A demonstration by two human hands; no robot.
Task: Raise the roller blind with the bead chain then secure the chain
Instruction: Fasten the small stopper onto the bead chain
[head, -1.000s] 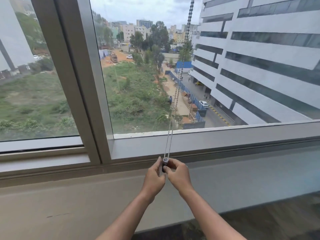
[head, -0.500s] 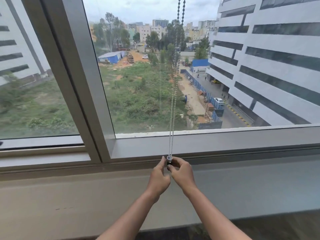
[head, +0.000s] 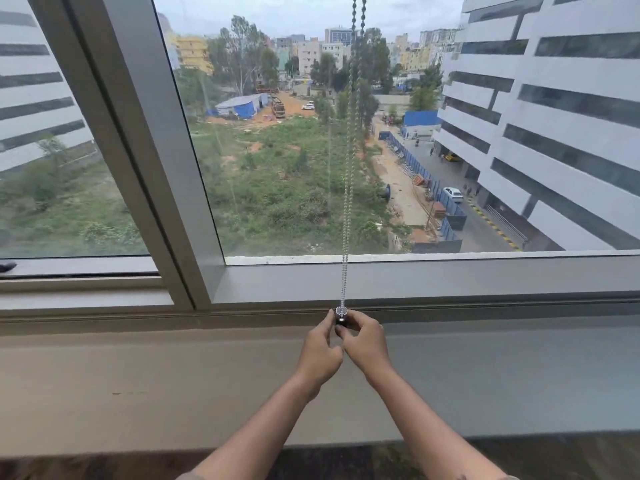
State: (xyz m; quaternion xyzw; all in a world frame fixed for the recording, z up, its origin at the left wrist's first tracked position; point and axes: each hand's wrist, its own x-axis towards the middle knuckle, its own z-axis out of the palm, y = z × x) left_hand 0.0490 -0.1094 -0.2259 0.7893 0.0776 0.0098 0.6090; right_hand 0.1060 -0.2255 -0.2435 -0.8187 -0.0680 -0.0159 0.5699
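Note:
A silver bead chain hangs as a taut double strand from the top of the view down in front of the window glass. Its bottom loop runs around a small chain holder, clear on top and dark below, at the foot of the window frame. My left hand pinches the holder from the left, and my right hand pinches it from the right. Fingertips of both hands meet around it. The roller blind itself is out of view above.
A grey window frame runs across, with a slanted mullion on the left. Below it lies a pale wall ledge. A dark floor strip shows at the bottom. Buildings and a green lot lie outside.
The view has swung, so the chain now hangs almost straight instead of slanting. Both hands stay on the holder at the chain's bottom loop, a little higher against the frame.

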